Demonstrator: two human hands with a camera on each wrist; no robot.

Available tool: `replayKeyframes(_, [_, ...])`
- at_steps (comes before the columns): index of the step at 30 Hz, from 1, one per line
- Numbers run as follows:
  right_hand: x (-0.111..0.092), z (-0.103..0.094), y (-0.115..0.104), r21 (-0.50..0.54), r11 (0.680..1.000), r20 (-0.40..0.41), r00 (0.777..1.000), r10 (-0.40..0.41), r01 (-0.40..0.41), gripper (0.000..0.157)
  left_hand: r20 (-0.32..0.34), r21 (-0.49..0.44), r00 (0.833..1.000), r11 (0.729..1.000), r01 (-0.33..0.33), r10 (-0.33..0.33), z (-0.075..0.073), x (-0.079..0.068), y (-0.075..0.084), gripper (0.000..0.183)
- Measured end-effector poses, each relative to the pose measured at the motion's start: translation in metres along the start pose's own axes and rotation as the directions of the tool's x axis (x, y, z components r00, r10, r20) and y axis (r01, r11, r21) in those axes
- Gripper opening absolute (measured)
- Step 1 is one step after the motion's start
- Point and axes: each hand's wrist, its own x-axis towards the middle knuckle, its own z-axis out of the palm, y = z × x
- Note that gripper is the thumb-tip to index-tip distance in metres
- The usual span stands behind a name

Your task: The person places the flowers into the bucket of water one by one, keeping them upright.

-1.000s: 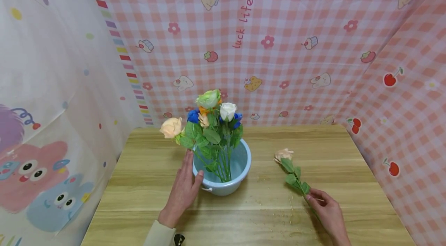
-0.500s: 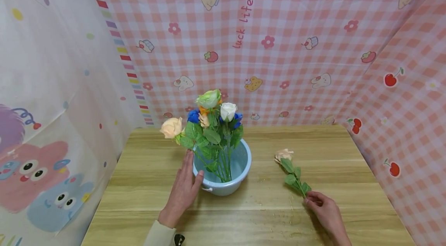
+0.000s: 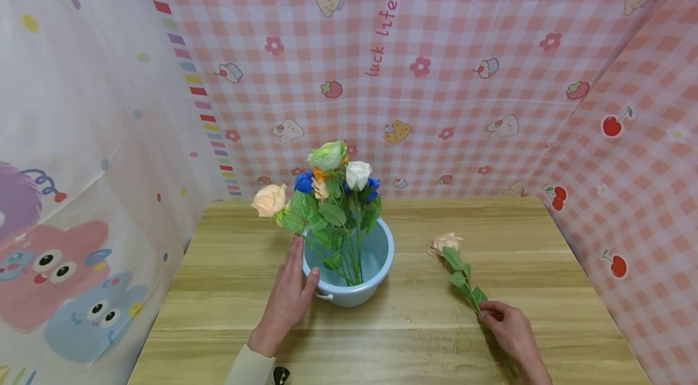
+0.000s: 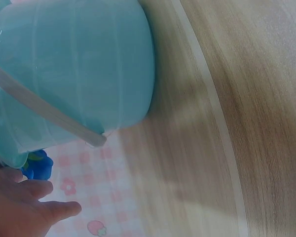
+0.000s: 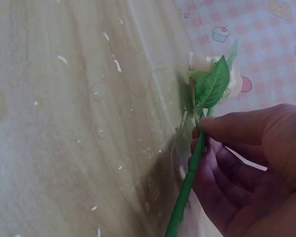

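A light blue bucket (image 3: 349, 295) stands left of the table's middle, holding several artificial flowers: a white rose (image 3: 358, 175), a green-white bloom (image 3: 328, 156), blue ones and a peach rose (image 3: 269, 200) leaning out to the left. My left hand (image 3: 286, 300) rests on the bucket's left rim, fingers straight. In the left wrist view the bucket's side (image 4: 89, 64) fills the upper left. At the right, my right hand (image 3: 509, 327) pinches the green stem (image 5: 190, 173) of another peach rose (image 3: 446, 244) between thumb and fingers. Its bloom points toward the back, low over the table.
The wooden table (image 3: 414, 348) bears drops of water between the bucket and the right hand. A pink checked cloth (image 3: 414, 100) hangs behind and along the right, a white printed cloth (image 3: 109, 179) on the left. A small dark object (image 3: 280, 374) lies near the left sleeve.
My right fingers have shifted slightly on the stem of the peach rose, and the rose has turned a little. The left hand and the bucket stay put.
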Motion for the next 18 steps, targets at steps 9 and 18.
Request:
replayKeyframes(9, [-0.004,-0.003,-0.006,0.025,0.999,-0.043,0.999,-0.024,0.025,0.026,-0.006,-0.003,1.0,1.0,-0.004,0.004,0.001,0.0,-0.001,0.071])
replayKeyframes(18, [-0.005,-0.007,-0.018,0.085,0.995,-0.109,0.993,-0.051,0.06,0.023,0.0,0.009,1.0,1.0,0.001,-0.001,0.001,0.0,-0.002,0.071])
